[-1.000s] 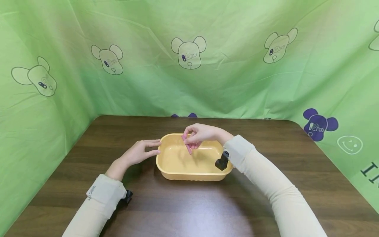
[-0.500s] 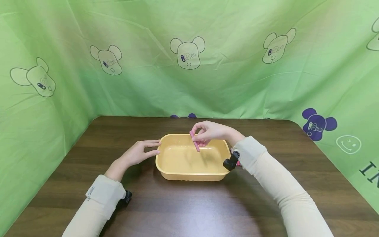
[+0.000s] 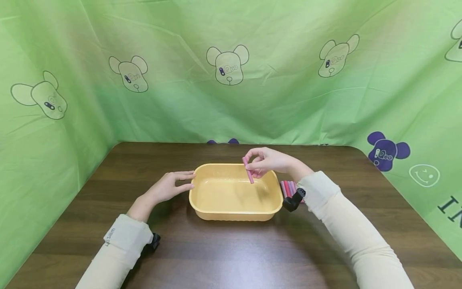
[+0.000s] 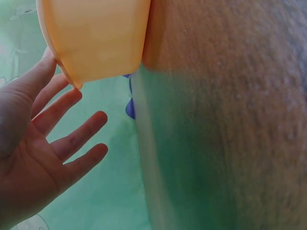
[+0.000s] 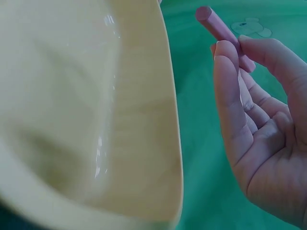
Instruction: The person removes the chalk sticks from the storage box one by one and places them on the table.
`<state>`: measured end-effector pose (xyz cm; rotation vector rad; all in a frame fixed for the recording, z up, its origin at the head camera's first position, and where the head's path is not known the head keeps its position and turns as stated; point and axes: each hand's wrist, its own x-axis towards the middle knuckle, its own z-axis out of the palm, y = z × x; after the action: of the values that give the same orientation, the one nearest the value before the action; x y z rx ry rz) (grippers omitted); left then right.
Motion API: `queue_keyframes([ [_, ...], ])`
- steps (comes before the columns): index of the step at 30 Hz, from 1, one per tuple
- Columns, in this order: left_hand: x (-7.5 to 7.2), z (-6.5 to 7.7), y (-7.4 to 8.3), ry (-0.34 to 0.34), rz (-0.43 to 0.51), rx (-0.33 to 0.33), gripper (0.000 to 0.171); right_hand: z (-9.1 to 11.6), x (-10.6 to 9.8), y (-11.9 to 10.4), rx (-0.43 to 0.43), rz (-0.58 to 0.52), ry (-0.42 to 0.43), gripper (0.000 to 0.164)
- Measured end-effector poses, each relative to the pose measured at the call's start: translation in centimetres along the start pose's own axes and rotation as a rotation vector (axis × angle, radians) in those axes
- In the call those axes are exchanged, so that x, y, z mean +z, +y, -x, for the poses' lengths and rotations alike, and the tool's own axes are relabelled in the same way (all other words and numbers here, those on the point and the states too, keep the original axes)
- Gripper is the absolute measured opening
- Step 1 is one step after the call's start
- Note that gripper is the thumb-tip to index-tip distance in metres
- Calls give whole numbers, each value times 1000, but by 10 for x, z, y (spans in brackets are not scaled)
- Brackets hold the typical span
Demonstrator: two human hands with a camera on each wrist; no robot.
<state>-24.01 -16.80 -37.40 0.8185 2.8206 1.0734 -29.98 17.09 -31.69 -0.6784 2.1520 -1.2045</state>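
Observation:
A yellow plastic basin (image 3: 236, 216) stands on the table. My left hand (image 3: 167, 186) is at its left end, fingers extended, with fingertips at the rim; the left wrist view shows the thumb and forefinger (image 4: 57, 108) close to that rim. My right hand (image 3: 268, 159) pinches a slim pink crayon-like stick (image 5: 217, 26) between thumb and fingertips. It is tilted and held over the basin's back right part in the head view. Beyond the right end of the basin lie several pink, red and purple sticks (image 3: 287, 188) side by side, partly hidden by the right wrist's camera.
The brown wooden table (image 3: 223, 257) has its far edge against a green cloth backdrop (image 3: 173, 104) with cartoon mouse heads. Black wrist cameras, one of them the right wrist camera (image 3: 294, 200), sit by the sleeve cuffs.
My right hand has moved right across the basin with the pink stick still pinched, bringing the row of sticks beside the basin into view. The left hand has stayed at the rim.

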Motion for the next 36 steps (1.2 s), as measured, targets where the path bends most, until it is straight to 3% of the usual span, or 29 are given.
queue_keyframes([
  [8, 1, 0, -1, -1, -6, 2, 43, 13, -7, 10, 36, -8, 93, 27],
  [19, 2, 0, -1, 9, -11, 10, 42, 32, -16, 23, 89, -23, 209, 27],
  [31, 2, 0, -2, 10, -17, 11, 43, 59, -25, 38, 76, -116, 267, 29],
  [36, 1, 0, -2, 10, -16, 7, 43, 69, -29, 45, 110, -151, 304, 19],
])
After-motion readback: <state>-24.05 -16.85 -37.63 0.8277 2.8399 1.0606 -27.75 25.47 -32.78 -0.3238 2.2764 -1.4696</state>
